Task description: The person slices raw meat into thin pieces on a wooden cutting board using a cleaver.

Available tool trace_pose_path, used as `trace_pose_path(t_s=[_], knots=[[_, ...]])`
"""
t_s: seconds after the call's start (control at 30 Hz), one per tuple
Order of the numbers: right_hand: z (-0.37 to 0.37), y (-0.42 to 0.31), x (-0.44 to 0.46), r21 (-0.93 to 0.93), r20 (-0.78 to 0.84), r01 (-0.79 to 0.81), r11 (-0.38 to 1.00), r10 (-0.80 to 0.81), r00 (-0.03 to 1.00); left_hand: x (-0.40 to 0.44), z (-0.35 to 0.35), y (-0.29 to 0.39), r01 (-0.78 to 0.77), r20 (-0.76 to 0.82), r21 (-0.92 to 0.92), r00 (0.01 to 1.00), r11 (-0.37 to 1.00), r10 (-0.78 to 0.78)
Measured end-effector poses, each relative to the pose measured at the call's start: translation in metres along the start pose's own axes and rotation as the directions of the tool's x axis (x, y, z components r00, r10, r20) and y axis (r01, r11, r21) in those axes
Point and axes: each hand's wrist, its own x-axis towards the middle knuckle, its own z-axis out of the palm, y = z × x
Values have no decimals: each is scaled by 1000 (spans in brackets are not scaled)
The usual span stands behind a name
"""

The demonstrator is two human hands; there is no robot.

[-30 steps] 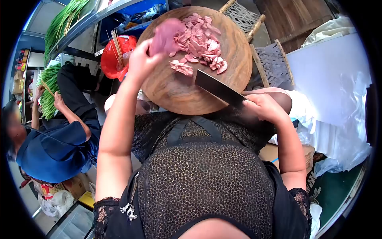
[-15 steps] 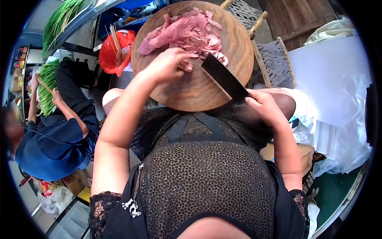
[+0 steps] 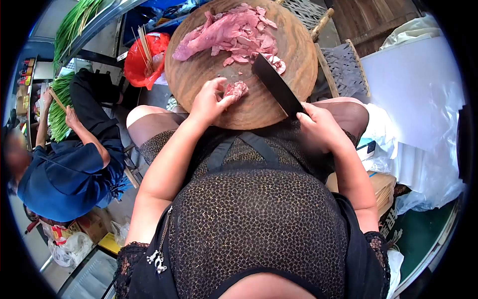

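Observation:
A round wooden chopping block [image 3: 194,79] stands in front of my knees. My left hand [image 3: 210,102] is at its near left part, thumb and fingers closed on a small piece of raw meat [image 3: 236,90]. My right hand [image 3: 321,127] grips the handle end of a dark cleaver [image 3: 276,84] at the block's near right edge. The blade slants up and left over the wood, its tip close to the cut meat. Toward the far side lies a heap of pink sliced meat [image 3: 244,37], with a larger uncut-looking slab [image 3: 191,46] at its left.
Left of the block sits a red plastic bag [image 3: 134,67] with wooden skewers [image 3: 145,50] in it. A person in blue [image 3: 64,179] holds sticks beside green stalks [image 3: 59,94]. A woven stool [image 3: 343,72] and a white panel [image 3: 403,89] are at the right.
My left hand has moved nearer to me, away from the heap, with the piece of meat in its fingers. The cleaver has shifted slightly and stands steeper.

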Motion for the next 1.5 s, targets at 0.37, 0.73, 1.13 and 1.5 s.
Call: trace_pose_path(t_s=[0.37, 0.73, 1.13, 1.5], knots=[[4, -10, -5, -20, -5, -60, 998, 60, 998, 0, 16, -8, -60, 44, -100, 997, 993, 65], [22, -2, -2, -84, -128, 156, 984, -166, 978, 11, 23, -33, -80, -222, -149, 974, 986, 46], [33, -17, -8, -425, -43, 414, 805, -475, 879, -13, -3, -8, -461, -26, 169, 881, 871, 472], [0, -40, 1, -586, 101, 414, 697, -445, 890, -5, 2, -1, -513, -103, 279, 825, 812, 556]])
